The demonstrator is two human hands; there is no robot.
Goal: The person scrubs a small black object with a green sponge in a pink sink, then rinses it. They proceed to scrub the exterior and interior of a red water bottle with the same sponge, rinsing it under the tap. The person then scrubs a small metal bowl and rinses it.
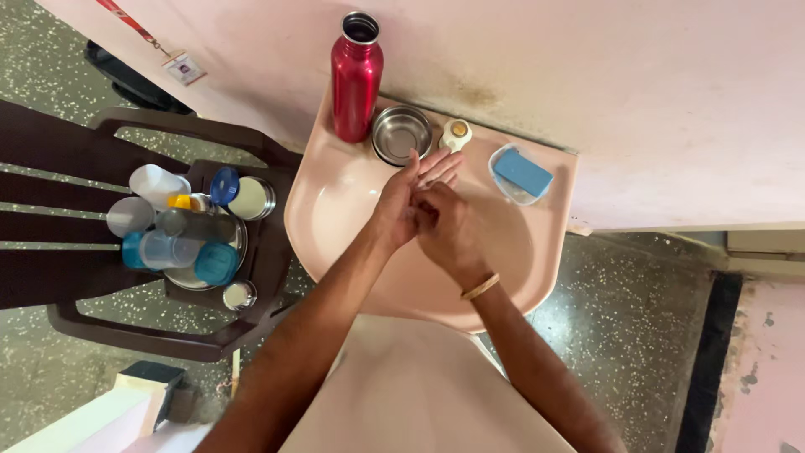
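My left hand and my right hand are pressed together over the bowl of a pink wash basin. The left hand's fingers are stretched toward the wall, and the right hand is wrapped across them. Neither hand holds an object. A thin band sits on my right wrist. Just beyond my fingertips stand a small steel bowl and a pale tap knob.
A red metal bottle stands at the basin's back left. A blue soap bar lies in a dish at the back right. Left of the basin, a dark plastic chair carries several bottles, lids and a steel plate.
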